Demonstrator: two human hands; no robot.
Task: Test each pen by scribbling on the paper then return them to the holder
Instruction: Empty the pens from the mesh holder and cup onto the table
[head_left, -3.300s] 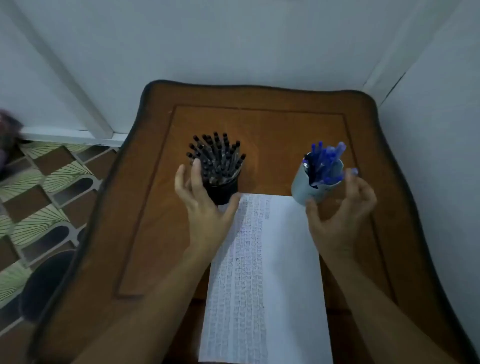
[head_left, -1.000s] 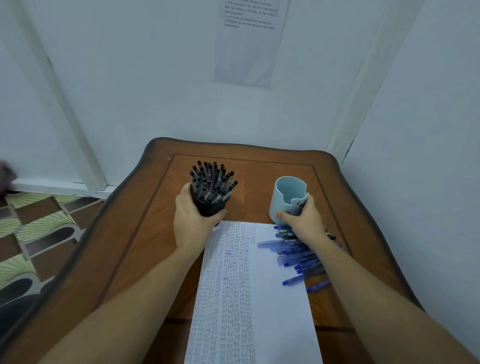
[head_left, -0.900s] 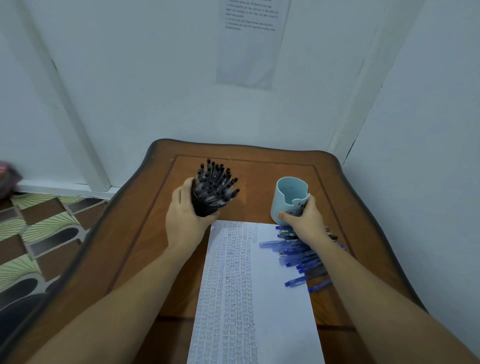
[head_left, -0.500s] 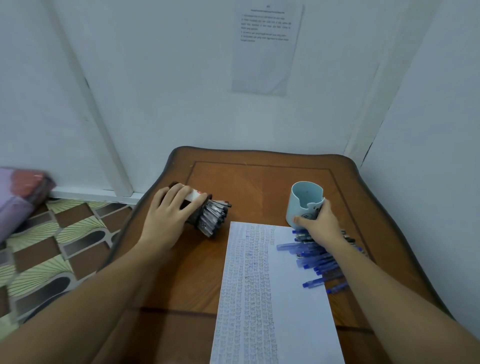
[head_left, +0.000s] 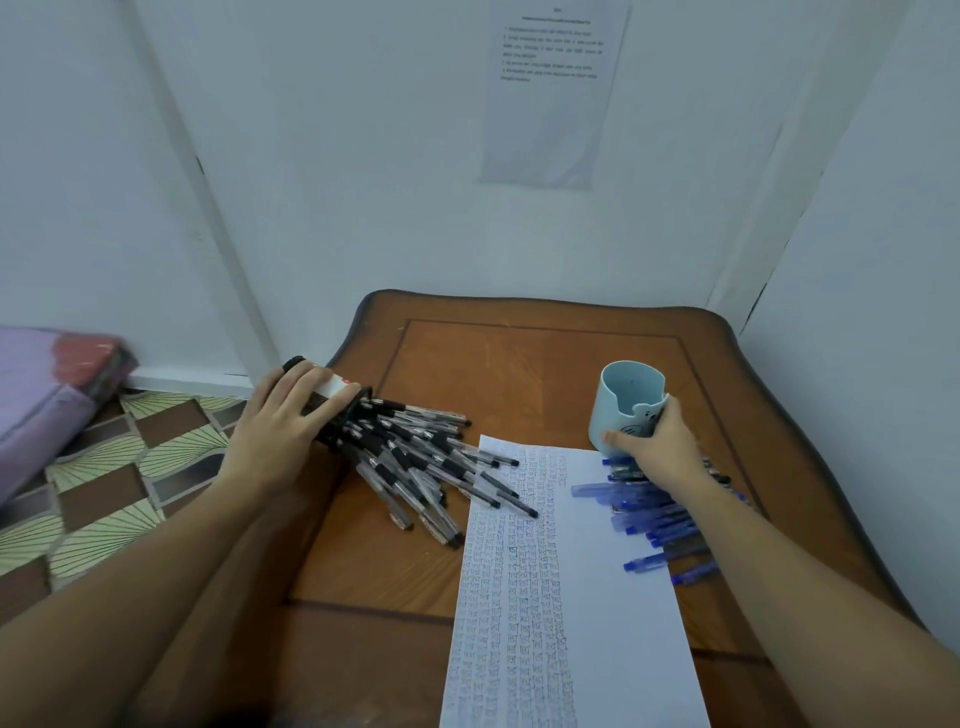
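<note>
Left hand (head_left: 283, 421): your fingers are curled over the black holder (head_left: 332, 388), gripping it on its side at the left edge of the table (head_left: 519, 364), mouth toward the middle. Black pens (head_left: 415, 462): a second ago they stood upright in that holder, and half a second ago they were tipped but still inside. Now they lie fanned across the wood, the farthest few resting on the left margin of the paper (head_left: 597, 597). Right hand (head_left: 657, 447): wrapped round the lower wall of the blue cup (head_left: 623, 395), holding it upright and empty, unchanged over the last second. Blue pens (head_left: 644, 506): heaped just below your right hand, partly on the paper's right edge, as before. Paper: long sheet between the two heaps, with dense columns of marks down its left half and its right half mostly bare. Status, as a judgement: both stocks are now emptied for testing and no pen has yet been returned. You likely need to stand the black holder up next and free a hand to pick the first pen.
</note>
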